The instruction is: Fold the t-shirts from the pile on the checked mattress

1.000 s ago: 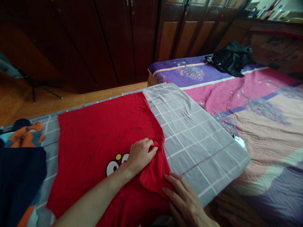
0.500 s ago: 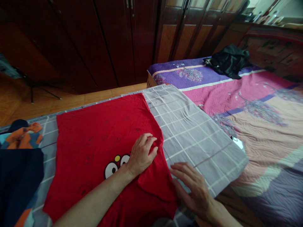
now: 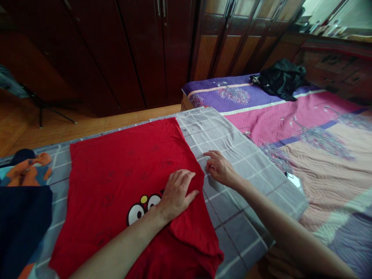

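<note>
Left hand: on the left hand (image 3: 176,193), palm faces down, back uppermost; fingers side by side, slightly bent, aimed away and to the right. Thumb spread clear of the forefinger, red cloth showing in the gap. Relaxed, gripping nothing; rests on the garment close to its right edge.

Left arm: the left forearm (image 3: 124,246) slants up from the bottom edge, low over the garment's near part; hand nearly in line with it.

Right hand: the right hand (image 3: 222,170) is just beyond the garment's right edge, over grey cloth. Foremost finger reaches left, others curled under; half-bent, unclenched, empty. Contact with the cloth: cannot tell.

Right arm: the right forearm (image 3: 286,223) comes in from the lower right corner, reaching farther forward than the left.

Garment: the red garment (image 3: 116,166) lies spread beneath the left hand; far part fairly flat, near right corner bunched. The eye print (image 3: 136,214) is partly covered by hand and wrist.

Surface: grey checked cloth (image 3: 250,155) beneath.

Left side: dark blue cloth (image 3: 23,221); orange piece (image 3: 27,172) beyond it.

Right side: bed (image 3: 264,124) with a black heap (image 3: 280,79).

Behind: dark wardrobe (image 3: 142,58).
</note>
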`<state>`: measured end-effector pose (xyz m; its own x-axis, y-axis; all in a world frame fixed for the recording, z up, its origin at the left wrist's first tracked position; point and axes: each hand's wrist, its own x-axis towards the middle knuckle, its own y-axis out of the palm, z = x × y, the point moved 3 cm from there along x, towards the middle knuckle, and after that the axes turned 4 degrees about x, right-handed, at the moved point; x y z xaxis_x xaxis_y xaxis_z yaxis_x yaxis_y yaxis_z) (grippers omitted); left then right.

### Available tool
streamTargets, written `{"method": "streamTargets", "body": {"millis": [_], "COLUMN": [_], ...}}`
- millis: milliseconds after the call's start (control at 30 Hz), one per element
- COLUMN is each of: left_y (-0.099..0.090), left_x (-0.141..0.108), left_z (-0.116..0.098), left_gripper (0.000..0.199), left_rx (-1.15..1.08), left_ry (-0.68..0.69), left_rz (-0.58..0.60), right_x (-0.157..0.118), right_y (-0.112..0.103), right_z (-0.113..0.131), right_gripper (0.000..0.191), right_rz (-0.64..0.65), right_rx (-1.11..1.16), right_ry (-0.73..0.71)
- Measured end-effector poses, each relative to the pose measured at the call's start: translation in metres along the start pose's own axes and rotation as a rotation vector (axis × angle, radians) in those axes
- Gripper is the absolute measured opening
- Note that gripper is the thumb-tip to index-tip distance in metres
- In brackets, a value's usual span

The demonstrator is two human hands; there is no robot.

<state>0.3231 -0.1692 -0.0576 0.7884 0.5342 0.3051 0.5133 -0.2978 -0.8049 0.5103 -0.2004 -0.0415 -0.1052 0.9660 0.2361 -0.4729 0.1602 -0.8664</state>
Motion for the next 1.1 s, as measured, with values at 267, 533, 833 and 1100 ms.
{"method": "streamTargets", "body": {"millis": [267,533,833,1100], "left_y": [0.001,0.001,0.001,0.000], "left_x": [0.001,0.003,0.010,0.015], "left_z": [0.000,0.001,-0.002,-0.002], "left_gripper": [0.043,0.028,0.036,0.009], "left_rx": [-0.038,-0.024,-0.026,-0.046], "left_ry": [-0.027,-0.030,-0.052,-0.089], "left_rz": [0.030,0.034,0.051,0.014], "right_x": [-0.007,-0.011,-0.017,-0.078], "right_y": [0.008,0.007,0.007,-0.013], "right_z": [0.017,0.022,0.013,0.092], "right_gripper": [0.029,0.033,0.025,0.014], "right_rz": [0.119,0.115,0.073,0.088], "right_rx": [0.032,-0.032,-0.097,0.116], "right_ry": [-0.104,-0.089,0.024,0.054]}}
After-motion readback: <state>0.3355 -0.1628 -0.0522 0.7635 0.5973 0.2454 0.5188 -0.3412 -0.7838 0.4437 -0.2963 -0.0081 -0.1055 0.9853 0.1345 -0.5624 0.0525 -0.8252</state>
